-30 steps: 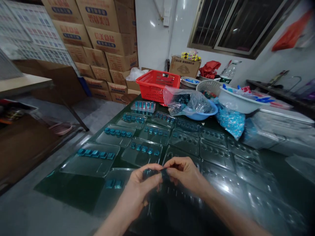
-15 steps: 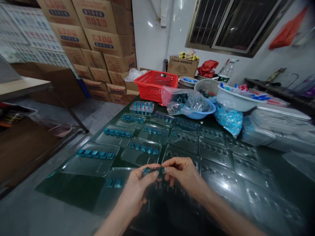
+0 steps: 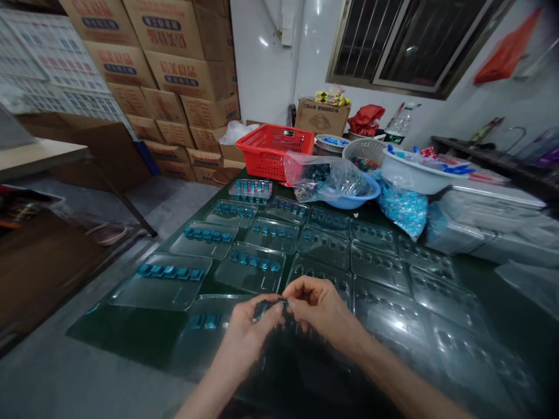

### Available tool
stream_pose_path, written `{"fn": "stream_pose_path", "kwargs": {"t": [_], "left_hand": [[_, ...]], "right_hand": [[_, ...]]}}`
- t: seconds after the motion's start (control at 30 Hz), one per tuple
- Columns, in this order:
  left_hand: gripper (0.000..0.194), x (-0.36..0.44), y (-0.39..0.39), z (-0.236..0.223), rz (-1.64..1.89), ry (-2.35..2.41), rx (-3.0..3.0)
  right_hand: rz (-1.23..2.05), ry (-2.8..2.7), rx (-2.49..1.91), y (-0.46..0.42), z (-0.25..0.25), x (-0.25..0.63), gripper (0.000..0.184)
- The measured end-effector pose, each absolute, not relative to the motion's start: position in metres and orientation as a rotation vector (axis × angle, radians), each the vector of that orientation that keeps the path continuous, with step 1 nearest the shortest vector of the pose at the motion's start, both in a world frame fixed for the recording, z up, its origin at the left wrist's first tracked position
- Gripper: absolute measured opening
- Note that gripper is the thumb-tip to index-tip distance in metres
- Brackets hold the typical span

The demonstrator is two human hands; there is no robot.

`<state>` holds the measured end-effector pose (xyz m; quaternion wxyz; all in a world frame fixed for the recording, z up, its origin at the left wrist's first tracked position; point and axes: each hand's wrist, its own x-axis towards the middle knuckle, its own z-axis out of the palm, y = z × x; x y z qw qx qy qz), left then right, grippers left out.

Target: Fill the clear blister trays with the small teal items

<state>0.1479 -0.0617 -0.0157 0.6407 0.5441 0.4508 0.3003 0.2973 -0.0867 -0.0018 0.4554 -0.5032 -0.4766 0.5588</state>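
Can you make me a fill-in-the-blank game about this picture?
1. Counting the left hand and the right hand, you can see ____ bare hands.
2. The tray farthest to the left holds ____ bluish pieces in a row.
3. The basket just left of the clear bag is coloured ____.
4. In the picture, the bottle is on the ____ side of that basket.

Missing words: two; five; red; right.

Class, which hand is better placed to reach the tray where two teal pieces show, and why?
Probably the left hand: it is nearer the tray and the teal pieces. The right hand is farther off, beyond the left. Both look busy, fingertips meeting at a small, partly hidden item.
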Motion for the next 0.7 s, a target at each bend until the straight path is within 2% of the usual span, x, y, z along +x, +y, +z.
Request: {"fn": "stream_pose_path", "kwargs": {"t": [0.1, 0.33, 0.47, 0.57, 0.7], "left_hand": [[0.023, 0.149, -0.062, -0.013, 0.697, 1.011, 1.333], [0.024, 0.153, -0.063, -0.008, 0.660, 0.957, 1.456], [0.023, 0.154, -0.061, -0.006, 0.680, 0.976, 1.469], [0.019, 0.152, -0.060, -0.011, 0.714, 1.067, 1.312], [0.020, 0.147, -0.061, -0.016, 0.630, 1.116, 0.933]], "right_hand": [[1.398, -1.128, -1.214, -0.086, -0.003, 0.299, 0.005], [1.584, -0.831, -1.078, -0.083, -0.012, 0.301, 0.008], [1.585, -0.715, -0.989, -0.082, -0.004, 0.310, 0.008], [1.401, -0.686, -0.915, -0.087, 0.017, 0.338, 0.010], [0.975, -0.764, -0.953, -0.100, 0.059, 0.378, 0.010]]}}
